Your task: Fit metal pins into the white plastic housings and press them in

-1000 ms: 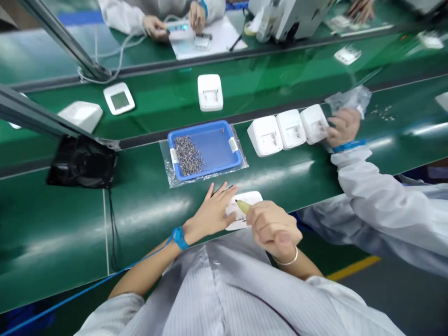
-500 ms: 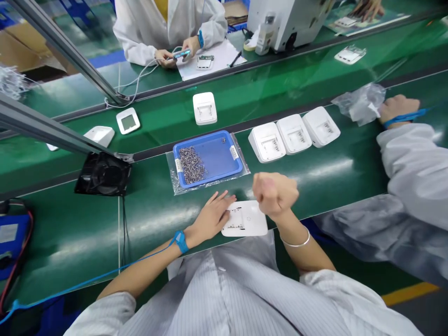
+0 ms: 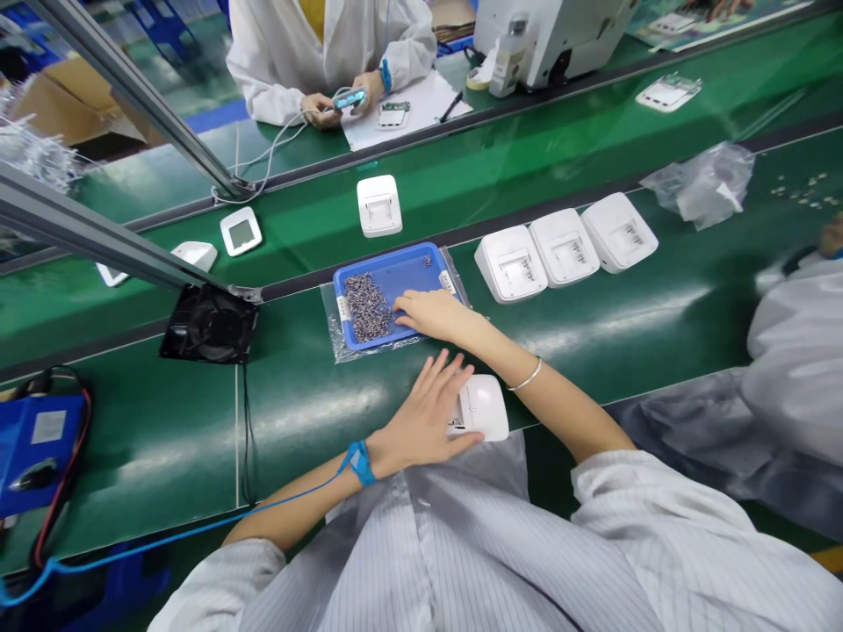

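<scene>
Head view: looking down on a green desk (image 3: 132, 439) at an assembly line, with the person's two bare arms reaching forward.
Left hand: the left hand (image 3: 428, 412) is lying flat on a white casing (image 3: 484, 408) at the near edge of the desk, its fingers (image 3: 438, 369) spread open and pressing down rather than gripping; a blue wrist strap (image 3: 359, 463) is sitting on the wrist with its cord trailing off to the left.
Right hand: the right hand (image 3: 431, 314) is reaching into a blue tray (image 3: 412, 268), palm down, fingers loosely curled; whether it is pinching anything, I cannot tell. A thin bangle (image 3: 525, 379) is hanging on that wrist.
Tray contents: a pile of small screws (image 3: 365, 307) is filling the left part of the tray, just beside the right fingertips; a few loose ones are lying in the far corner.
Tray position: it is resting on a clear plastic bag, just beyond the white casing.
Neighbouring units: three white housings (image 3: 566, 246) are standing side by side to the right of the tray, touching one another.
Far belt: one white unit (image 3: 378, 204) and a small display unit (image 3: 241, 231) are lying beyond the tray.
Fan: a black fan (image 3: 209, 325) is sitting left of the tray.
Other people: a co-worker's sleeve (image 3: 800, 342) is showing at the right; another person in white (image 3: 329, 44) is handling a small device across the line.
</scene>
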Tool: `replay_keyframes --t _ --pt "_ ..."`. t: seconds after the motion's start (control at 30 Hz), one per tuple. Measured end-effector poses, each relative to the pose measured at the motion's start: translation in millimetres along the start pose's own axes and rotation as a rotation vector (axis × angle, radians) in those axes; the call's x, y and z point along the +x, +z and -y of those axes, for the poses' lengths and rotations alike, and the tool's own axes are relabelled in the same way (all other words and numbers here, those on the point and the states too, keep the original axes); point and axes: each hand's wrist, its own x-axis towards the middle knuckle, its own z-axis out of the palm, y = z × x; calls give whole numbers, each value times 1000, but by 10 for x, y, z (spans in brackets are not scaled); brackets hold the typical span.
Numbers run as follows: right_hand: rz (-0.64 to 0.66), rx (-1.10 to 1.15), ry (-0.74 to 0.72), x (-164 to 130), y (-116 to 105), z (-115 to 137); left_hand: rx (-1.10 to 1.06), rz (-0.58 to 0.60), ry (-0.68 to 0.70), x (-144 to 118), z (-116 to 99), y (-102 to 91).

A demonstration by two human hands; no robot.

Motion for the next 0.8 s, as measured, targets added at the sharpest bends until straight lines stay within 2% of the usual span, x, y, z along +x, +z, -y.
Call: replay_keyframes --t 0.1,0.23,0.3,0.43,0.57,0.67,0.73,0.8 --pt "9 -10 -69 103 58 38 47 -3 10 26 -69 85" --pt "8 -15 -83 90 74 59 129 -138 191 -128 -125 79" --pt "4 -7 -54 71 71 55 160 -173 230 -179 -131 63" --pt "2 25 -17 48 67 28 152 -94 133 -96 -98 104" --pt "-11 56 3 17 69 -10 128 -4 11 81 -78 230" --pt "-31 64 30 -16 74 -41 128 25 -26 141 -88 306" --pt "-46 70 37 -37 75 -63 98 24 -28 127 -108 300" --pt "-60 82 44 -56 70 -84 24 -1 -17 71 -142 214"
